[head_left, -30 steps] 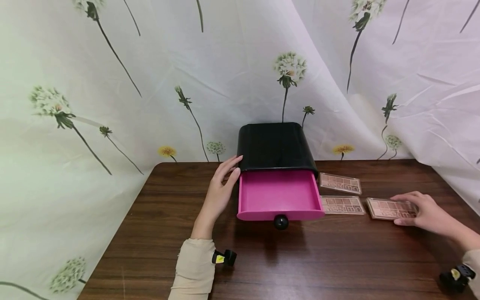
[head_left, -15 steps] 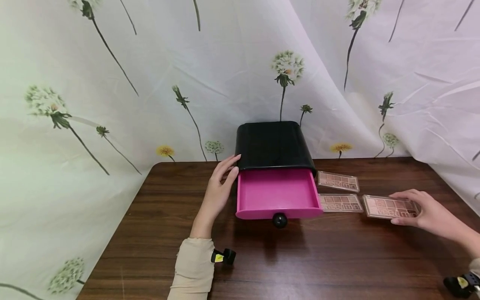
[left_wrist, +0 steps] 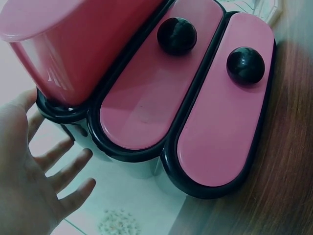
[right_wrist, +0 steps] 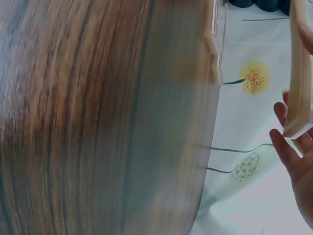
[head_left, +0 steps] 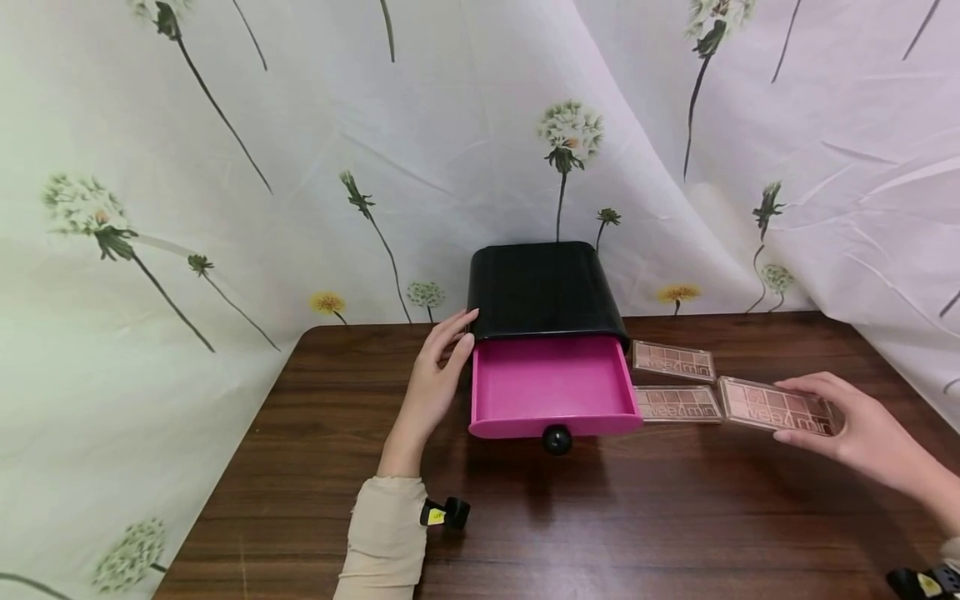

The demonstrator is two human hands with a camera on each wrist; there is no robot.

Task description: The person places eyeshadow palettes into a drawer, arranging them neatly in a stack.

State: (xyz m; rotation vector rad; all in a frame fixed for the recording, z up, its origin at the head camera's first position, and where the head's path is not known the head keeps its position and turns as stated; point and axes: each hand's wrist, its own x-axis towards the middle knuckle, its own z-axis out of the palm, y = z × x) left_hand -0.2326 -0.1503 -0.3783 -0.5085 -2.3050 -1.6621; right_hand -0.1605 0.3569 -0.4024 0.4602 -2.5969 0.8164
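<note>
Rectangular clear-and-pink plastic palette point(head_left: 761, 403) is now raised, pinched by right hand point(head_left: 859, 432); boxy magenta plastic drawer point(head_left: 517, 428) left of grip, roughly along palette's long axis.

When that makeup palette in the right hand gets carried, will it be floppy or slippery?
The makeup palette is probably stiff: the right hand grips only one end, and the rest doesn't sag. Its shiny, clear cover might feel a bit slippery to the fingers. It looks flat and thin, so it's likely fairly light.
</note>
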